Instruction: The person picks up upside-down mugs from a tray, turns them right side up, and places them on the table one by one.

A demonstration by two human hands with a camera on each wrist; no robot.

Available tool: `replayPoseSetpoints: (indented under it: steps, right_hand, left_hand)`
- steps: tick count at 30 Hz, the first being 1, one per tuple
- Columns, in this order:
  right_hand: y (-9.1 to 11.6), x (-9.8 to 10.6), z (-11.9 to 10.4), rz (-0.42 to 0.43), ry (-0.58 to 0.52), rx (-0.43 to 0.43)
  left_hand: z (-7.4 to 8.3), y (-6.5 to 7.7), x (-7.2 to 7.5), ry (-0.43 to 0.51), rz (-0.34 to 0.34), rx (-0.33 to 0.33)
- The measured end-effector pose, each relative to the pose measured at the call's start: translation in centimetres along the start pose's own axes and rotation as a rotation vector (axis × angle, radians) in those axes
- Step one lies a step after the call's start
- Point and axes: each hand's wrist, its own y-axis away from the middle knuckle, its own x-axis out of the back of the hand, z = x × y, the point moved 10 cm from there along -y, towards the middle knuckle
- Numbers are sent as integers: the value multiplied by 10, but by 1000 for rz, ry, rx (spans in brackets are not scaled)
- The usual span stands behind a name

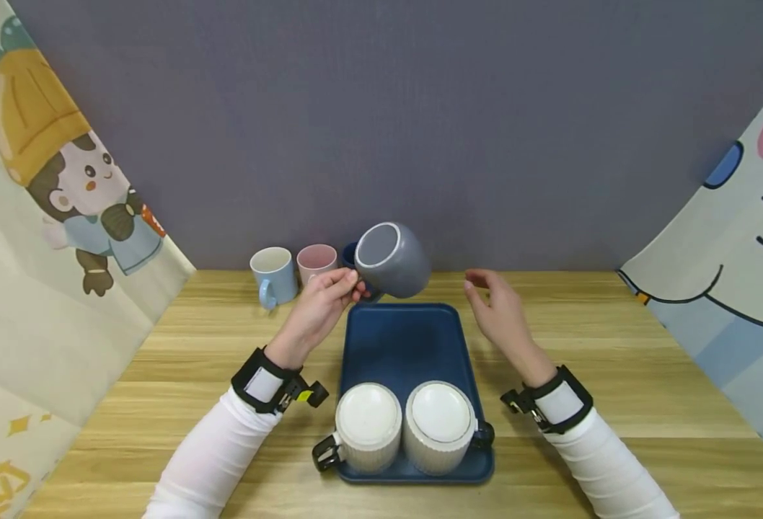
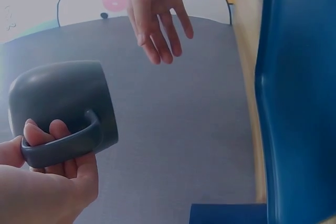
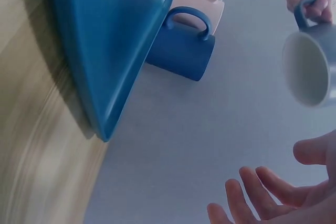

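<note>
While your left hand grips the handle of a matte grey, round-sided mug, your right hand holds nothing, fingers loose and slightly bent, apart from it. That grey mug is off the table, held up near the far end of a dark blue rectangular tray; can't tell if it's directly over the rim or just past it.

Progress, as I'd judge it: about midway. Done, apparently: an off-white ribbed mug w/ a black handle and its off-white ribbed twin stand upside down, side by side at the tray's near end, handles pointing out L and R. In hand: the grey one, not yet set down. Left, prob.: a light blue mug, a pale pink mug and a plain dark blue mug, in a row beyond the tray, none on it. The first two are upright (the dark blue one is mostly hidden in the head view, but looks upright too).

As for looks, your grey mug is smooth, no pattern visible, w/ a pale ring round its base. It's tipped well over: base up and to the L, mouth down toward the R side. Right wrist cam shows a pale interior, partly cut off at the frame edge. Handle's a same-colour loop w/ your L fingers through it.
</note>
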Motion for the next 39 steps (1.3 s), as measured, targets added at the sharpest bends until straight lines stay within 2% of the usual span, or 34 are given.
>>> replayPoseSetpoints:
  steps: [6, 17, 26, 39]
  right_hand:
    - [-3, -8, -8, -33, -43, -6]
    - [-8, -15, -26, -41, -90, 14]
    - [-10, -19, -35, -47, -125, 31]
    - [-16, -25, -55, -52, -261, 35]
  left_hand:
    - [1, -7, -4, 62, 6, -14]
    - [12, -18, -20, 135, -45, -74]
    - [19, -26, -32, 188, -61, -83]
    - [19, -34, -47, 270, -87, -78]
